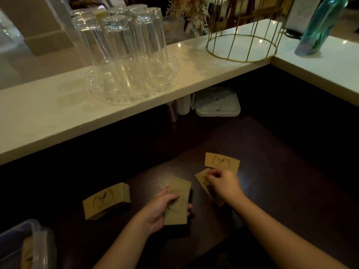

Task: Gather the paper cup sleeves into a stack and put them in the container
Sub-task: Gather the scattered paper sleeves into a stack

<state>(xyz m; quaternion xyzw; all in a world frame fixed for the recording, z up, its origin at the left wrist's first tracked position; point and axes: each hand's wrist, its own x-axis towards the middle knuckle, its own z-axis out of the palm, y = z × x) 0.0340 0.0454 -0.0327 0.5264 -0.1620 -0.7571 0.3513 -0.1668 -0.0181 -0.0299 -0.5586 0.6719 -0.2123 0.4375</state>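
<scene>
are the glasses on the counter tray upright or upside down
Upside down: the glasses stand with closed bases up and rims down on the clear tray.

Sleeves: kraft tan. Stack near left (106,200) and far single sleeve (221,161) carry dark bird-and-wreath print. Desk (272,171): dark brown, wood grain. Ledge (58,117): cream-white. Wire cage (242,35): gold. Bottle far right (322,26): teal. Glasses (124,45): clear. Container near left (29,245): clear, purplish rim.

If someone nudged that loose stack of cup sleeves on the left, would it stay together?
Probably not. The stack of sleeves is unbound flat card with edges already fanned, so it would likely shear apart. It looks light, and the dark wooden counter seems smooth, so it should slide easily.
</scene>
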